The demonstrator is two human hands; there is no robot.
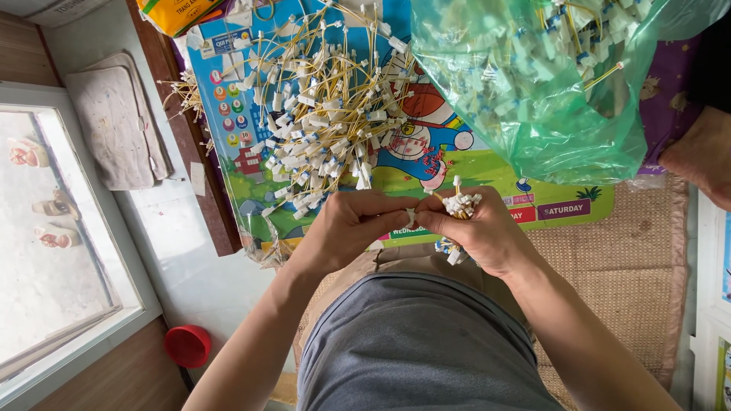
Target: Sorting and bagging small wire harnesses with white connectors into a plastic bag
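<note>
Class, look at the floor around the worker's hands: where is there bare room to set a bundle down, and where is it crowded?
Free: the woven straw mat right of the right hand, below the green plastic bag; also the colourful poster's green strip between pile and bag. Crowded: the pile of yellow wires with white connectors above the left hand.

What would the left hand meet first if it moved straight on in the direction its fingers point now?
The left hand points sideways at the right hand, so it would meet that hand's fingertips and the bundle of white-tipped yellow wires it grips. They already nearly touch; depth is hard to judge.
</note>
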